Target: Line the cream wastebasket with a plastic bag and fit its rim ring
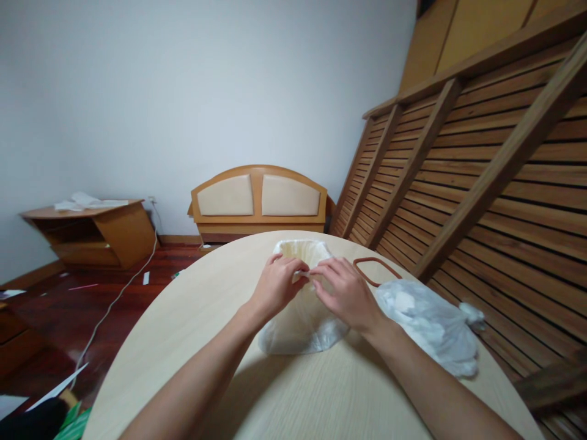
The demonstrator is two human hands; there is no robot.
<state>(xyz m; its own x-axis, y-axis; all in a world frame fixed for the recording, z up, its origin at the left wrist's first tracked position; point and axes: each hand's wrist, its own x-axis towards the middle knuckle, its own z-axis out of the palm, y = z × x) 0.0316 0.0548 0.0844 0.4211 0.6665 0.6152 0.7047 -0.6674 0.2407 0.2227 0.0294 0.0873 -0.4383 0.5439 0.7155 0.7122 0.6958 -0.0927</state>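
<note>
A translucent white plastic bag (300, 327) with cream-coloured contents lies at the middle of the round pale wooden table (220, 293). My left hand (275, 287) and my right hand (343, 290) meet over its open top, fingers pinched together on the bag's rim. A brown rubber band (373, 270) rests on the table just right of my right hand. A second plastic bag (426, 324) holding white pieces lies further right, near the table's edge.
A slatted wooden bed frame (481, 183) leans against the wall on the right, close to the table. A padded headboard (259, 198) stands on the floor behind. A low wooden cabinet (92, 235) with papers sits at left; a white cable (114, 302) crosses the dark floor.
</note>
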